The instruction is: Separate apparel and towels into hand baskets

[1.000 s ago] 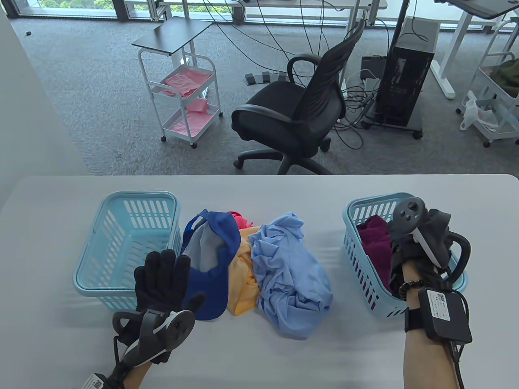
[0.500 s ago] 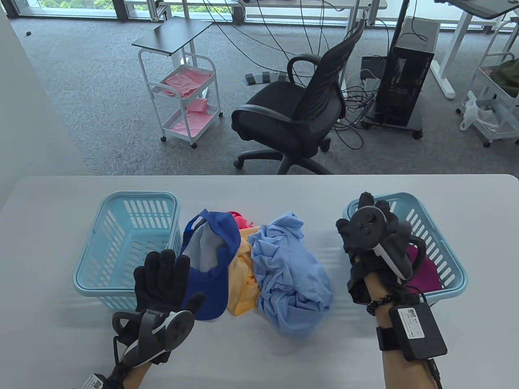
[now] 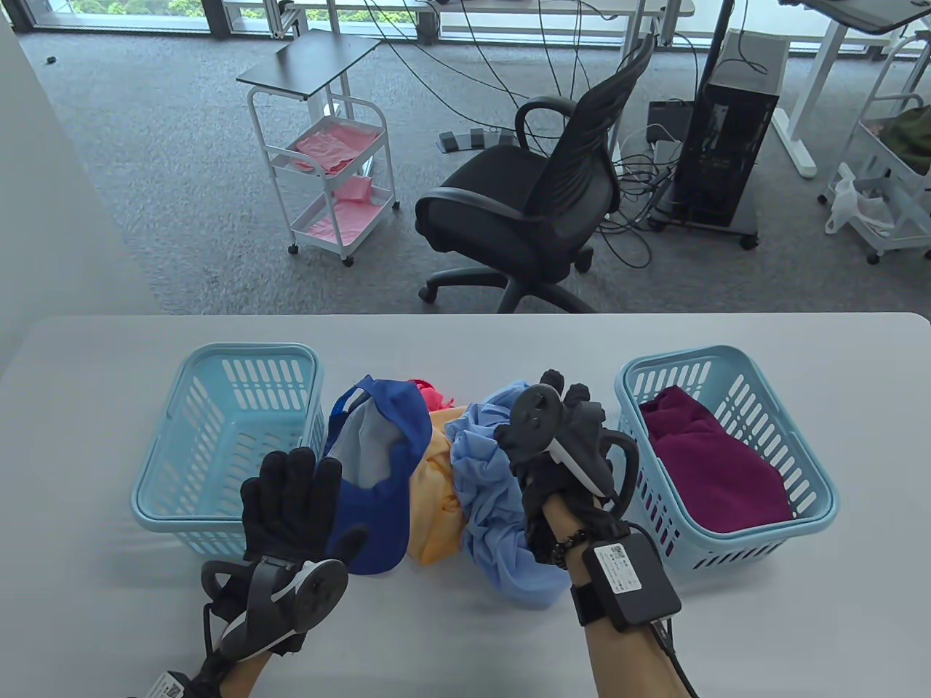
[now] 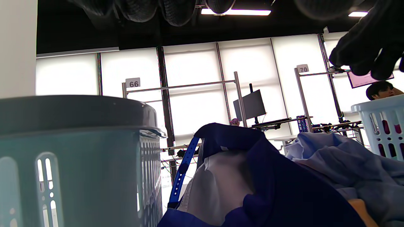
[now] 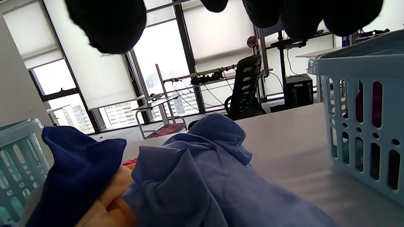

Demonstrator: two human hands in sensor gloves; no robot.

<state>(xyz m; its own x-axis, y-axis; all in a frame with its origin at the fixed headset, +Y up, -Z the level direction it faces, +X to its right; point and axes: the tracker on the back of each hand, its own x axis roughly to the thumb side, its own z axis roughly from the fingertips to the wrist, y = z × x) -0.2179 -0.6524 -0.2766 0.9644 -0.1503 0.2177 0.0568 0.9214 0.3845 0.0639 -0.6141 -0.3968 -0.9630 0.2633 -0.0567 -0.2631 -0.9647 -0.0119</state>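
A pile of clothes lies mid-table: a blue cap [image 3: 382,465], an orange cloth [image 3: 435,502], a light blue garment [image 3: 502,516] and a pink piece [image 3: 430,394]. The left basket [image 3: 225,436] is empty. The right basket [image 3: 734,371] holds a maroon towel [image 3: 716,469]. My left hand [image 3: 291,476] is open and flat, fingers spread, hovering between the left basket and the cap. My right hand [image 3: 553,407] is open and empty over the light blue garment; in the right wrist view its fingers [image 5: 110,28] hang above the garment [image 5: 195,170], not touching it.
The table's far edge [image 3: 465,315] faces a black office chair [image 3: 538,203] and a white trolley [image 3: 327,174] on the floor. In the left wrist view the left basket wall [image 4: 72,151] is close on the left and the cap [image 4: 252,176] lies ahead.
My right hand left the maroon towel in the right basket and moved left to above the light blue garment. My left hand has not moved.
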